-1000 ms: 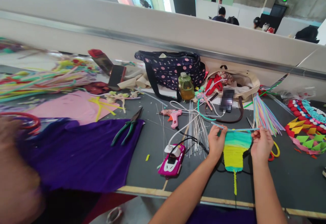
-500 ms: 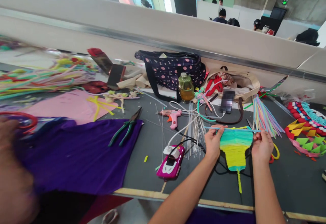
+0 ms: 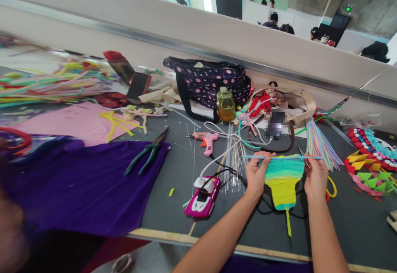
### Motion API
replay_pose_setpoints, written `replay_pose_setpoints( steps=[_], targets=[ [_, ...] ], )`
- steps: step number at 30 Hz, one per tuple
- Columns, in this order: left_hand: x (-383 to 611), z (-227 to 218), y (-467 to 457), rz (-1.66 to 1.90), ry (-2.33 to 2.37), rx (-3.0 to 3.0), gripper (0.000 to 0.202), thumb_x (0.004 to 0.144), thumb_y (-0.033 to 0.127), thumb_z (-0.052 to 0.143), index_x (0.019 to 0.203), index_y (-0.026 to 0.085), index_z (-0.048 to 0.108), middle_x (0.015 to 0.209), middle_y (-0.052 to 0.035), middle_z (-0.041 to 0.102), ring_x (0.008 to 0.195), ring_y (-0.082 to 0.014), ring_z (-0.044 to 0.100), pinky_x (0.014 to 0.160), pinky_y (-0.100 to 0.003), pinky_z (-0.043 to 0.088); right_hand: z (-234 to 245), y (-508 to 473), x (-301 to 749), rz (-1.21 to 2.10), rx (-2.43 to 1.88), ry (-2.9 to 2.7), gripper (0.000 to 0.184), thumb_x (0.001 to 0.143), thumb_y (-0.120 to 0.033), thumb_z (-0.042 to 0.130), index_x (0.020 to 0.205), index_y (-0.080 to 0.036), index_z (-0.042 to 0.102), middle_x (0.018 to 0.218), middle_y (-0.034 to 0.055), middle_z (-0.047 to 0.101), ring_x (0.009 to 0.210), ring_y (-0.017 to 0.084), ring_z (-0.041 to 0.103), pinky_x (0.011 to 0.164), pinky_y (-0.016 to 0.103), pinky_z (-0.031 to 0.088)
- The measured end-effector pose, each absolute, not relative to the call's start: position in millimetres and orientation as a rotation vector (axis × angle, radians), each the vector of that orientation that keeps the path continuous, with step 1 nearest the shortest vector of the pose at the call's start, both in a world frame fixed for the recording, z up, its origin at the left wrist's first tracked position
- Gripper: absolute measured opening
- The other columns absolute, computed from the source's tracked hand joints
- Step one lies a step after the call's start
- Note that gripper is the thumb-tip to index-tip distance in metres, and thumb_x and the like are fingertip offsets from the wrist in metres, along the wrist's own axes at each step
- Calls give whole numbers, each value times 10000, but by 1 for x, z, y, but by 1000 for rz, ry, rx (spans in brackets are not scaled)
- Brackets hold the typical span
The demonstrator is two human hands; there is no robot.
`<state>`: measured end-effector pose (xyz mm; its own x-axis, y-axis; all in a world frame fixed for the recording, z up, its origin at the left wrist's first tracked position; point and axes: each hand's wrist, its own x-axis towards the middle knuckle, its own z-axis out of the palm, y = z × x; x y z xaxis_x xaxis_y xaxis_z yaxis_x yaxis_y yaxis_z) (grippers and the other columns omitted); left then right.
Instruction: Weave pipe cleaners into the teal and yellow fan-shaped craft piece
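Note:
A fan-shaped woven piece [image 3: 283, 182] of green and yellow strips hangs between my hands above the grey table [image 3: 353, 219]. My left hand [image 3: 256, 174] pinches its left edge and my right hand [image 3: 315, 177] pinches its right edge. A thin light-blue straw [image 3: 283, 156] lies along its top, its ends sticking out past both hands. A yellow tail [image 3: 288, 223] points down from the piece toward me.
Left of my hands lie a bundle of thin wires [image 3: 236, 157], a pink glue gun [image 3: 207, 139], a pink phone [image 3: 202, 197], green pliers [image 3: 145, 153] and a purple cloth [image 3: 83, 182]. Bags [image 3: 211, 82], a bottle [image 3: 226, 105], loose straws [image 3: 321, 144] and a colourful woven mat [image 3: 370, 157] stand behind and right.
My hands and the woven piece have stayed together, with the piece lifted slightly and tilted back upright. The view has shifted a little to the right.

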<state>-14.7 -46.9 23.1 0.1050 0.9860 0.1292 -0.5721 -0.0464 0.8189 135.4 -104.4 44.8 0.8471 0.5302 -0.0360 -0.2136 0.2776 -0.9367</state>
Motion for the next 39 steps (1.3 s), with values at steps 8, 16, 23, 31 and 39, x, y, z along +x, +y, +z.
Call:
replay_pose_setpoints(
  steps=[8, 16, 23, 31, 39],
  targets=[
    [-15, 26, -47, 1347, 537, 752, 180, 735, 313, 735, 782, 162, 648, 911, -43, 619, 872, -209, 672, 799, -340, 519, 34, -99, 134, 479, -1198, -320, 199, 650, -309, 698, 755, -158, 622, 677, 15, 694, 577, 155, 636, 561, 277, 515],
    [-13, 15, -43, 1304, 771, 710, 274, 634, 339, 800, 770, 146, 661, 855, -40, 660, 764, -140, 612, 714, -257, 476, 35, -97, 134, 255, -1148, -253, 134, 672, -263, 683, 745, -161, 636, 715, 7, 684, 621, 152, 640, 628, 297, 547],
    [-13, 7, -41, 1143, 794, 606, 326, 579, 354, 828, 754, 140, 655, 732, -15, 641, 623, -105, 557, 581, -220, 420, 36, -100, 133, 174, -1180, -265, 87, 713, -247, 637, 763, -176, 638, 754, 3, 669, 668, 153, 639, 663, 300, 554],
    [-19, 19, -41, 1128, 725, 527, 297, 574, 315, 838, 700, 140, 633, 590, 33, 576, 477, -41, 423, 481, -179, 335, 37, -103, 134, 191, -1177, -263, 95, 694, -255, 656, 724, -195, 588, 731, -11, 657, 672, 158, 637, 663, 302, 547],
    [-22, 29, -41, 1170, 741, 615, 272, 589, 307, 827, 714, 135, 658, 694, -17, 640, 571, -89, 537, 546, -211, 427, 33, -105, 140, 335, -1168, -302, 135, 702, -276, 665, 785, -199, 590, 731, -27, 642, 639, 139, 615, 644, 289, 520]
  ],
)
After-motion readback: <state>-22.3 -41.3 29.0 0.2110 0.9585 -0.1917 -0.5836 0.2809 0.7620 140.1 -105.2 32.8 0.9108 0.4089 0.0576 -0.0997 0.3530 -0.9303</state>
